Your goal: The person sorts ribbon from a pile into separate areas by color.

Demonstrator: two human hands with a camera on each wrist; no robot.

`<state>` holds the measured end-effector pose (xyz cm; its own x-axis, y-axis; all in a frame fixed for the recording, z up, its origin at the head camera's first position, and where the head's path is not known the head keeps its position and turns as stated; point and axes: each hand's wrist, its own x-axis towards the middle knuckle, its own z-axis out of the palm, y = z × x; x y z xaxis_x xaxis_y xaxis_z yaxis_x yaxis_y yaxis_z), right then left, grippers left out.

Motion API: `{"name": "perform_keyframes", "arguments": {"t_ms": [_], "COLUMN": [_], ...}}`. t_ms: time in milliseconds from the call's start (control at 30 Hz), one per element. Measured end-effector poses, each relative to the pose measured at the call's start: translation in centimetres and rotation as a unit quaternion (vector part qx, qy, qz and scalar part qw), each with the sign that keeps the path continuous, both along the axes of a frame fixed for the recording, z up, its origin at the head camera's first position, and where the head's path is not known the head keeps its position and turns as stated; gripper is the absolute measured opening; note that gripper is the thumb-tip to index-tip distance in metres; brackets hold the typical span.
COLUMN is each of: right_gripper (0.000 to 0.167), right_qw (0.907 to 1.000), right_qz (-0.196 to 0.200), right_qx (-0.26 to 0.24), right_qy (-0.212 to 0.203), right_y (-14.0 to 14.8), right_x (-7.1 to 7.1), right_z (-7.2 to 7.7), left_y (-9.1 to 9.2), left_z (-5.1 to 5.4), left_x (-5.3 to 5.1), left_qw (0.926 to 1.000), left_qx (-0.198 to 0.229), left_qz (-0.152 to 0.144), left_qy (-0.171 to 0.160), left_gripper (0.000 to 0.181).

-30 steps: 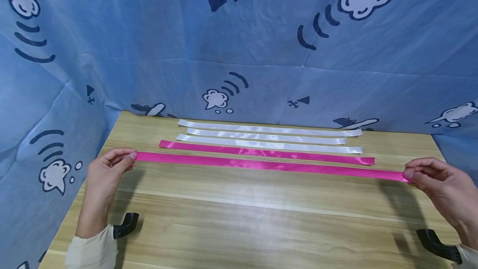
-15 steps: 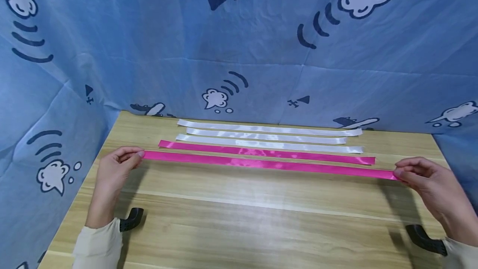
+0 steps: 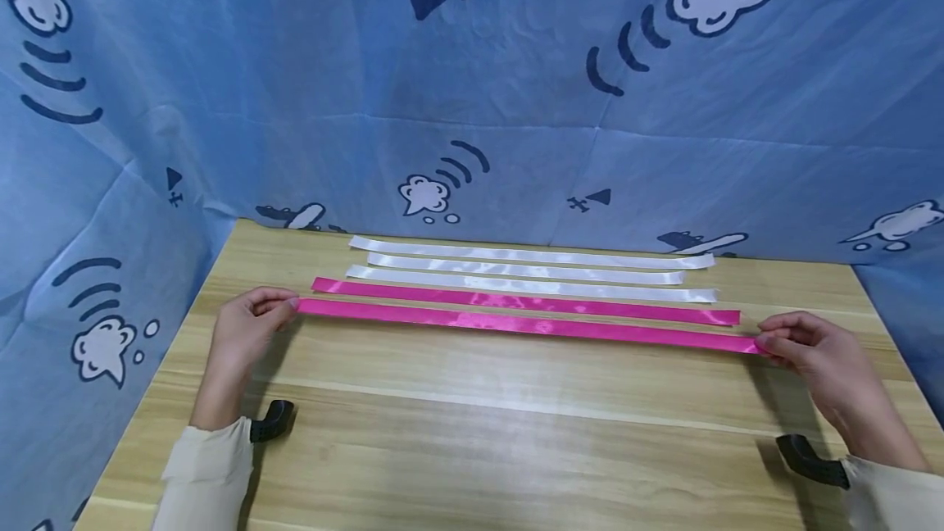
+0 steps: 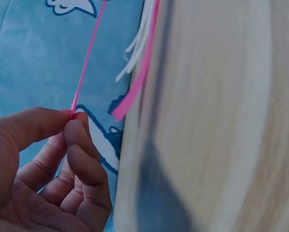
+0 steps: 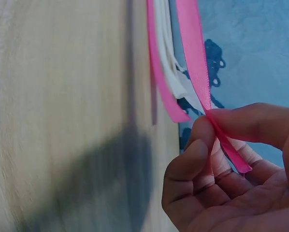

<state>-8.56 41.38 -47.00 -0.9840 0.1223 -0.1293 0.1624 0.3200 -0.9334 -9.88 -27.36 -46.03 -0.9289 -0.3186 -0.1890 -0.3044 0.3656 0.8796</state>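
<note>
A pink satin ribbon [image 3: 516, 324] stretches straight between the two hands, a little above the table. My left hand [image 3: 251, 328] pinches one end between thumb and index finger; in the left wrist view the ribbon [image 4: 86, 60] appears edge-on. At the other end my right hand [image 3: 822, 359] pinches it the same way, and a short tail of ribbon [image 5: 234, 154] hangs past the fingers in the right wrist view. Just behind it a second pink ribbon [image 3: 413, 293] lies flat on the table. Beyond that lie three white ribbons [image 3: 531, 256], roughly parallel.
The wooden table [image 3: 472, 433] meets a blue patterned cloth [image 3: 516, 88] along its back edge, and cloth also hangs at the left. Black curved pieces stick out at the left cuff [image 3: 273, 420] and right cuff [image 3: 811, 459].
Both hands have moved inward toward each other, the left to the right and the right to the left, still pinching the pink ribbon. The ribbons on the table have stayed put.
</note>
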Motion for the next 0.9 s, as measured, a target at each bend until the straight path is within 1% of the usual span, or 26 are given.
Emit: {"name": "perform_keyframes", "arguments": {"t_ms": [100,267,333,400,633,800,900], "right_gripper": [0.023,0.009,0.009,0.013,0.022,0.025,0.026], "right_qw": [0.9974,0.9911,0.9886,0.9847,0.9787,0.9768,0.9756], "right_qz": [-0.004,-0.012,-0.015,-0.020,-0.038,-0.046,-0.048], "right_qx": [0.071,0.131,0.147,0.169,0.190,0.194,0.196], "right_qy": [-0.016,-0.023,-0.027,-0.037,-0.068,-0.078,-0.087], "right_y": [-0.3,-0.8,-1.0,-1.1,-1.6,-1.7,-1.7], "right_x": [-0.4,-0.9,-1.0,-1.1,-1.6,-2.0,-2.1], "right_z": [-0.2,-0.6,-0.7,-0.8,-0.8,-0.8,-0.9], "left_y": [0.0,0.0,0.1,0.2,0.5,0.7,0.7], "left_z": [-0.4,-0.9,-1.0,-1.0,-1.1,-1.0,-1.1], "left_x": [-0.4,-0.9,-1.1,-1.2,-1.7,-2.1,-2.3], "left_qw": [0.9999,0.9990,0.9986,0.9981,0.9963,0.9961,0.9957], "left_qx": [-0.010,-0.032,-0.042,-0.052,-0.080,-0.085,-0.087], "left_qz": [0.003,0.011,0.013,0.013,0.008,0.001,-0.005], "left_qy": [-0.014,-0.029,-0.029,-0.028,-0.029,-0.025,-0.032], "left_gripper": [0.030,0.027,0.026,0.025,0.022,0.022,0.023]}}
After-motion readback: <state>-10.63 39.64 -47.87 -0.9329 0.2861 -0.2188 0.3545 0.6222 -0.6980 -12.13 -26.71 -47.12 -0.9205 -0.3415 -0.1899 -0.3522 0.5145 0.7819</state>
